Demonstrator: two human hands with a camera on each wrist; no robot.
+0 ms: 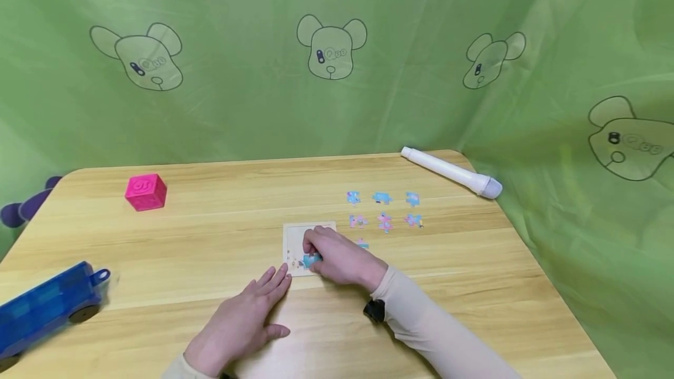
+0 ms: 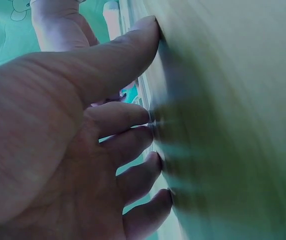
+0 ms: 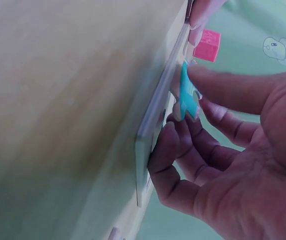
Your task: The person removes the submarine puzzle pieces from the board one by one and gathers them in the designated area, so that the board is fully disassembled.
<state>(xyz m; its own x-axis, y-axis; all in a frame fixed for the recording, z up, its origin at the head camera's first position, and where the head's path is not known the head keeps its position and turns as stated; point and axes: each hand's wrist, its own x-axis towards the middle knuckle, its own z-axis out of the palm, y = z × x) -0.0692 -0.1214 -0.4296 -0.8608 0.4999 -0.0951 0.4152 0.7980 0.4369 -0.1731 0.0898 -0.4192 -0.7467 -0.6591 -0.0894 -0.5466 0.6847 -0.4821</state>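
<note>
Pinched between the thumb and fingers of my right hand (image 1: pixel 339 256) is a blue jigsaw piece (image 3: pixel 188 95), tilted up over the puzzle board (image 1: pixel 293 235). The right fingers touch the board in the right wrist view. At the board's lower left corner a light printed patch shows; whether it is a laid piece I cannot tell. My left hand (image 1: pixel 244 314) rests on the table with straight fingers, its fingertips at that same corner and the thumb spread to the side. Part of the board is hidden under the right hand.
Several loose jigsaw pieces (image 1: pixel 385 223) lie in rows right of the board, one partly behind the right hand. A white microphone (image 1: pixel 453 172) lies at the back right edge. On the left are a pink cube (image 1: pixel 146 192) and a blue toy wagon (image 1: pixel 50 309).
</note>
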